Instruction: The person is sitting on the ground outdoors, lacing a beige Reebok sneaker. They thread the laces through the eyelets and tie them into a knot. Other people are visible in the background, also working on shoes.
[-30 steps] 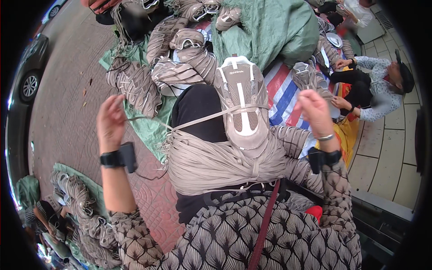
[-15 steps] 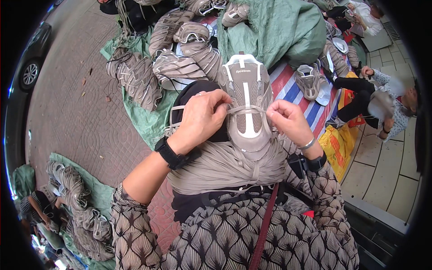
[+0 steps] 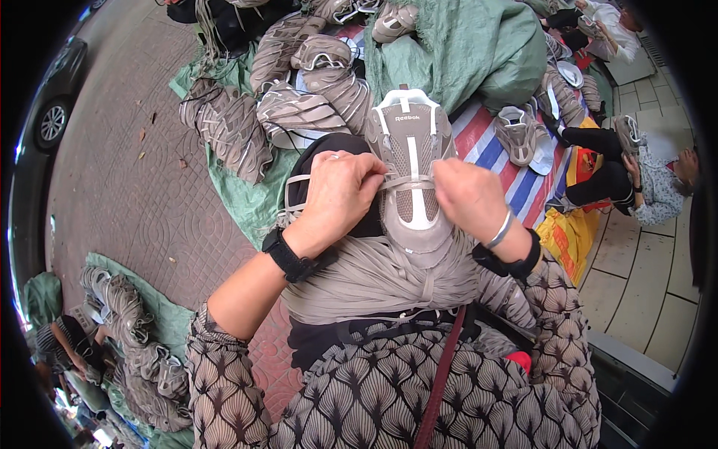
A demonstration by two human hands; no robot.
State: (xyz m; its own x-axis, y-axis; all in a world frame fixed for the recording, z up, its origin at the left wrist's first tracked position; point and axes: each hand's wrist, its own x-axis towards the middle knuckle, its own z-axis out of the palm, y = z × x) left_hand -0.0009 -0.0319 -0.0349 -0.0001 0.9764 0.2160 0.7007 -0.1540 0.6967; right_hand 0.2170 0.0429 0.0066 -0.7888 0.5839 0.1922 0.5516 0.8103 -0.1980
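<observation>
A taupe-grey sneaker upper (image 3: 402, 142) with white stripes stands on my lap, its toe toward me. Across its lower eyelets runs a flat grey shoelace (image 3: 410, 182). On its left side my left hand (image 3: 340, 191) pinches the lace between thumb and forefinger, at the eyelet edge. My right hand (image 3: 473, 196) is closed on the lace at the opposite edge, knuckles up, with its fingertips partly hidden. Under the toe, a thick bundle of loose grey laces (image 3: 374, 280) drapes over my thighs.
Strung piles of similar uppers (image 3: 303, 105) lie ahead on green sheeting (image 3: 250, 198). A green sack (image 3: 464, 60) bulges beyond the shoe. To the right are a striped sheet (image 3: 490, 142), a yellow bag (image 3: 565, 236) and a seated person (image 3: 658, 187). A parked car (image 3: 63, 82) stands far left.
My right hand has moved left and inward, turning knuckles up over the shoe's right edge. My left hand stays nearly in place. The person at right now holds up a shoe.
</observation>
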